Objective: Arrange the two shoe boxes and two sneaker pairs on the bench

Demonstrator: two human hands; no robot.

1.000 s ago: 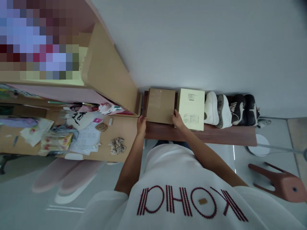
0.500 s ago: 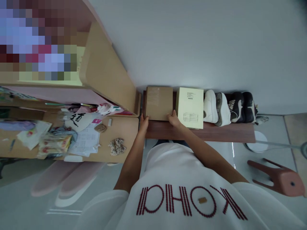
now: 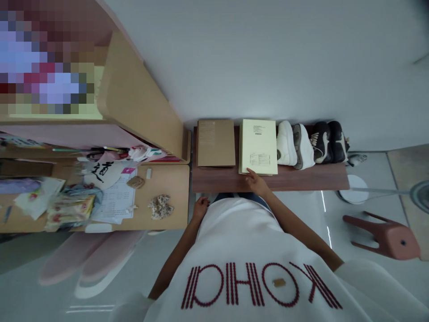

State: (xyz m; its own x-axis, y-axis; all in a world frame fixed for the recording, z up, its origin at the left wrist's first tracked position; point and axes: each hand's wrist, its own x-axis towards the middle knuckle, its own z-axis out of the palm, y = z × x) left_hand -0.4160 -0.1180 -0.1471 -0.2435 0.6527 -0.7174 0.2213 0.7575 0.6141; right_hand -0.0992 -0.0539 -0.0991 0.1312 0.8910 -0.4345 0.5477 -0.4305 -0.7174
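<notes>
A brown cardboard box (image 3: 216, 143) lies at the left end of a dark wooden shelf (image 3: 301, 180). To its right, across a narrow gap, is a pale yellow box (image 3: 258, 145) with printed text on its top. My right hand (image 3: 257, 182) is at the front edge of the yellow box, its index finger stretched out to the box's near left corner; it grips nothing. Down by my waist, off the shelf, hangs my left hand (image 3: 201, 207), with loosely bent fingers and nothing visible in it.
White shoes (image 3: 286, 143) and black shoes (image 3: 321, 142) stand right of the boxes. A desk (image 3: 179, 188) at left carries a scrunchie (image 3: 161, 207), papers and bags. A pink chair (image 3: 72, 257) is below it; a reddish stool (image 3: 398, 241) stands at right.
Both hands have let go of the brown box, which stays on the shelf. My left hand has dropped to my waist; my right hand has moved to the yellow box's front edge.
</notes>
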